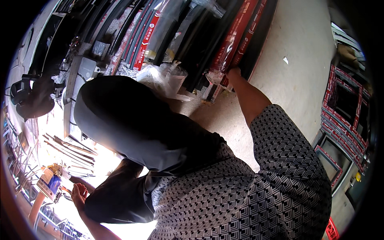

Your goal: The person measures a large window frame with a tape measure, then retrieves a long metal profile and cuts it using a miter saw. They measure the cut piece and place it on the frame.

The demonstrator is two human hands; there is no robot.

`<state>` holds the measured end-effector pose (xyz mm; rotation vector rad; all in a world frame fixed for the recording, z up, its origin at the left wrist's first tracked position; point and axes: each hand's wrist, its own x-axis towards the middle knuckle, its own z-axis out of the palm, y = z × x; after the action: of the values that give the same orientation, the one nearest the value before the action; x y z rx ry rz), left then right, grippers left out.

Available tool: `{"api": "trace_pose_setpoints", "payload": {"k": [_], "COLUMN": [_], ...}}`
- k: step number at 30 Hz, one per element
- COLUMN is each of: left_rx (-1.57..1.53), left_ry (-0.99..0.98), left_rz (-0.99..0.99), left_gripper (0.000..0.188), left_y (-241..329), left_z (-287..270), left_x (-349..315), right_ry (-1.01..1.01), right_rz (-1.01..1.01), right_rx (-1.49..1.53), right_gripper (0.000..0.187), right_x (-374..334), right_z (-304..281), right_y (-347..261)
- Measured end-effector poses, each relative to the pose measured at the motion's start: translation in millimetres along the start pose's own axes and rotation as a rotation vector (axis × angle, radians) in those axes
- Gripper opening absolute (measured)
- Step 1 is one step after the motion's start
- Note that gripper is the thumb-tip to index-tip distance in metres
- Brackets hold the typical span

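My right hand (233, 73) reaches forward to the near end of a long dark profile strip (246, 42) with red printed film. Its fingers look closed round that end, though shadow hides part of them. Just left of it lies a wider strip in glossy red film (234, 36). My left hand (79, 193) is low at the left, beside my dark-trousered knee. Its fingers are loosely bent and apart, with nothing visible in them. Nearest to it is a blue and white box (49, 183).
Several long profiles, some with red film (145, 42), lie side by side ahead. Crumpled clear plastic (164, 78) lies at their near ends. A grey metal machine (82, 74) stands left. Red-and-black frames (344, 116) are stacked at the right. Thin dark strips (72, 150) lie in bright light.
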<state>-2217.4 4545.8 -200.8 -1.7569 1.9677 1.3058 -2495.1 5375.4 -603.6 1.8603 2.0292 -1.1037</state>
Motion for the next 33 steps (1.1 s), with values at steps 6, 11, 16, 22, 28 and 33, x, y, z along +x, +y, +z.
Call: {"api": "trace_pose_setpoints", "payload": {"k": [6, 11, 16, 22, 28, 33], "left_rx": [0.005, -0.003, -0.007, 0.083, 0.222, 0.206], "left_ry": [-0.015, -0.03, -0.038, -0.18, -0.229, -0.333], "left_rz": [0.02, 0.091, 0.167, 0.218, 0.616, 0.833], "left_gripper": [0.035, 0.037, 0.036, 0.04, 0.035, 0.021], "left_y": [5, -4, -1, 20, 78, 114], "left_z": [1, -5, 11, 6, 35, 60], "left_x": [-8, -20, -11, 1, -27, -63], "right_ry": [-0.067, -0.364, -0.236, -0.185, -0.462, -0.576], "right_rz": [-0.946, -0.298, -0.347, -0.494, -0.466, -0.524], "right_rx": [-0.966, 0.151, 0.207, 0.233, 0.607, 0.781], "right_gripper": [0.034, 0.038, 0.041, 0.032, 0.029, 0.033], "right_x": [-4, -48, -135, -185, -261, -349], "right_z": [-18, -37, -113, -128, -137, -149], "right_y": [1, -12, -55, -98, -179, -266]}}
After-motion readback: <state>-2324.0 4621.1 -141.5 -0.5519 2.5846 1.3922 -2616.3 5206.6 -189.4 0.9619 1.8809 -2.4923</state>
